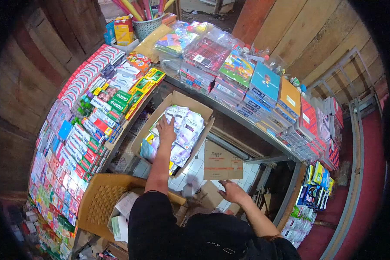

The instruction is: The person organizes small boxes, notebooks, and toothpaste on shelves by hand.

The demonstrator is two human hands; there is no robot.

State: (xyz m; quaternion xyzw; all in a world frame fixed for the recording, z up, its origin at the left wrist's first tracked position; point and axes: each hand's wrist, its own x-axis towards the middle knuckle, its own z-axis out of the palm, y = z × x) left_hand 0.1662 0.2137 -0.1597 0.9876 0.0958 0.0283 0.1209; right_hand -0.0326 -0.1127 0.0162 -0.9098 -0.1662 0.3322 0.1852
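My left hand point(166, 131) rests on the white and purple packets point(190, 130) in an open cardboard box point(207, 113), its fingers spread over them. A few yellow and light blue packs show at the near side of that box. My right hand point(233, 192) is beside the lower edge of a brown printed carton point(223, 162) on the right. Its thumb and index finger are apart, and nothing shows between them. Whether the fingertips touch the carton's edge or a flap is not clear.
A counter with toothpaste boxes point(84, 143) and soap packs runs along the left. Stacks of wrapped notebooks point(264, 84) line the far shelf. A woven chair point(97, 203) holding papers stands at my left. Pouches point(316, 190) lie on the right shelf.
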